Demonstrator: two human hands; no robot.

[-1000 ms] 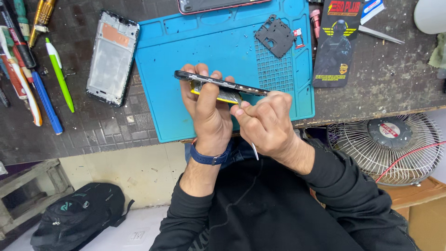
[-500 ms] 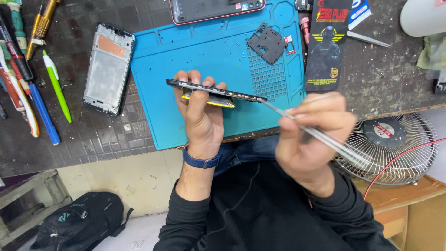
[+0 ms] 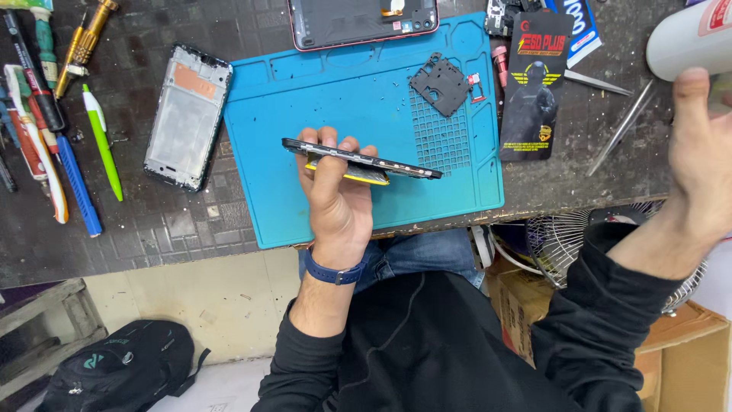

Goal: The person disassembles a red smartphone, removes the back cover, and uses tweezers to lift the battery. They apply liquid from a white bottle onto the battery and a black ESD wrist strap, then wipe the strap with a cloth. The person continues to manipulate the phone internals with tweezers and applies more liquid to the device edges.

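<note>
My left hand (image 3: 335, 202) is up off the blue mat (image 3: 267, 191), wrist bent back, fingers curled tight round an opened phone (image 3: 362, 162) held edge-on above the mat's near half. Right hand (image 3: 698, 164) is way off past the mat's right edge, thumb up, wrapped on a white bottle (image 3: 686, 38); can't tell how firm. Tweezers (image 3: 621, 126) lie just beside it. Bare mat beyond the phone; black plate (image 3: 440, 84) at far right.

Around the one blue mat (image 3: 366, 99) lie two phone frames (image 3: 187, 114) (image 3: 362, 21), one black plate (image 3: 440, 84), two tweezers (image 3: 621, 130) (image 3: 598, 82), with one phone (image 3: 358, 160) held above it.
</note>
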